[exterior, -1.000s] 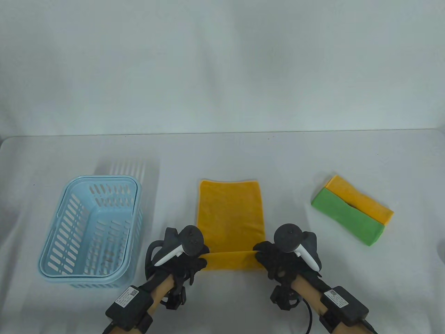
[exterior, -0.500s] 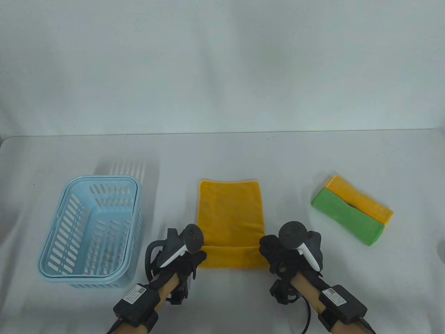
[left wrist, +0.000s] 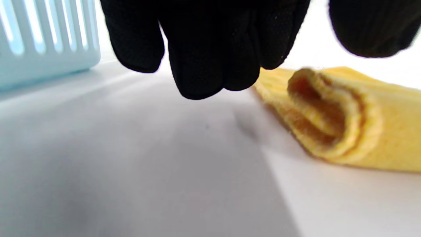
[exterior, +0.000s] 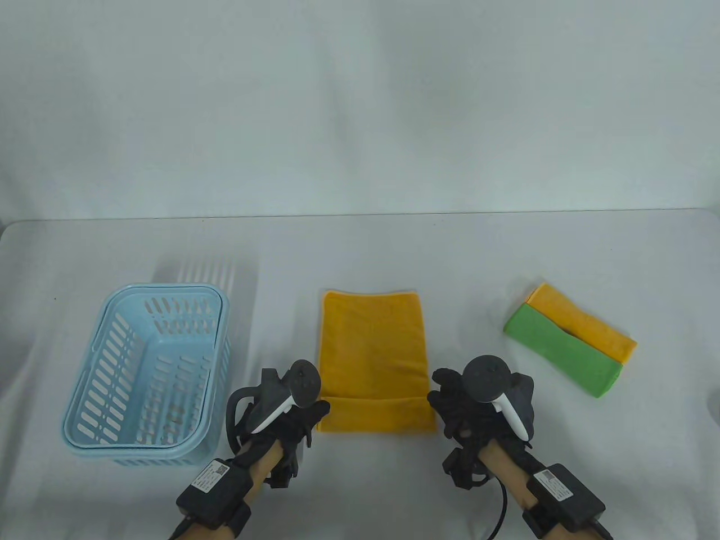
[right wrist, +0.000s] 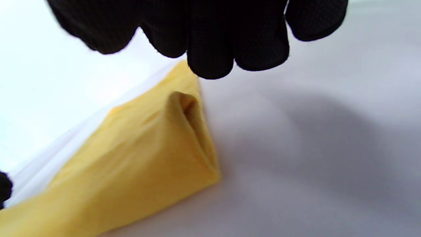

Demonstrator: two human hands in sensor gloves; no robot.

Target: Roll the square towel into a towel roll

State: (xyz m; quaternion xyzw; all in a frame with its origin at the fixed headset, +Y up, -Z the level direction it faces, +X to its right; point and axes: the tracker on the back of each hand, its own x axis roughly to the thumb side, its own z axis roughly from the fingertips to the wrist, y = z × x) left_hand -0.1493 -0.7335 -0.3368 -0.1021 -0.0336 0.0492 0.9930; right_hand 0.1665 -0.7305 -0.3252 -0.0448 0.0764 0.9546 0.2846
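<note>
The yellow square towel (exterior: 371, 349) lies flat mid-table, and its near edge is turned over into a flat band (exterior: 376, 415). My left hand (exterior: 315, 413) hovers just off the band's left end, with its fingers (left wrist: 210, 49) loosely hanging and holding nothing. My right hand (exterior: 441, 402) sits just off the right end, and its fingers (right wrist: 210, 39) are likewise free above the towel's corner (right wrist: 184, 131). The left wrist view shows the band's open, layered end (left wrist: 329, 115).
A light blue slotted basket (exterior: 121, 306) stands to the left of the towel, close to my left hand. A folded green towel (exterior: 562, 351) and a folded yellow one (exterior: 585, 329) lie side by side at the right. White cloth covers the table.
Both hands let go of the turned-over near edge and slid outward off the towel's ends. The band now lies flat and wider.
</note>
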